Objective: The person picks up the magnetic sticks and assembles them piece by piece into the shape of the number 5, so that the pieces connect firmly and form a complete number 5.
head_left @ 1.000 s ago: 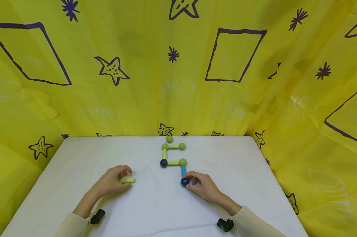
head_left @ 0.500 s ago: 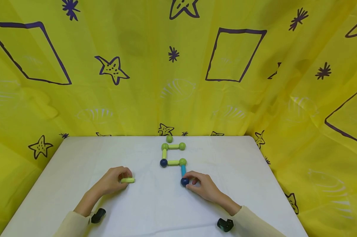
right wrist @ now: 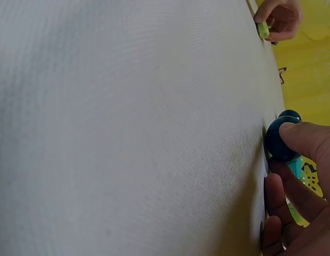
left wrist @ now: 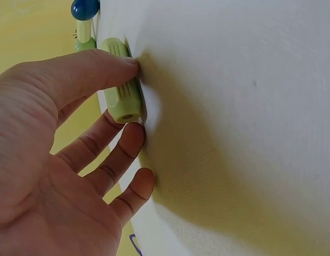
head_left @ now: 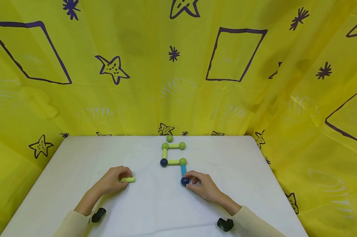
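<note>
My left hand pinches a short light-green rod lying on the white tabletop. In the left wrist view the thumb crosses over this green rod, with fingers on its far side. My right hand holds a dark blue ball between thumb and fingers, seen closely in the right wrist view as a blue ball. From that ball a light-blue rod runs up to a green ball. Further green rods and balls, plus another dark blue ball, continue the chain in an angular shape.
One loose green ball sits at the back edge of the white table, just behind the chain. Yellow curtains with starfish drawings enclose the table at the back and sides. Both wrists carry small black devices.
My left thumb and fingers have closed onto the light-green rod, having stood apart around it a second ago. My right hand and the chain have stayed in place.
</note>
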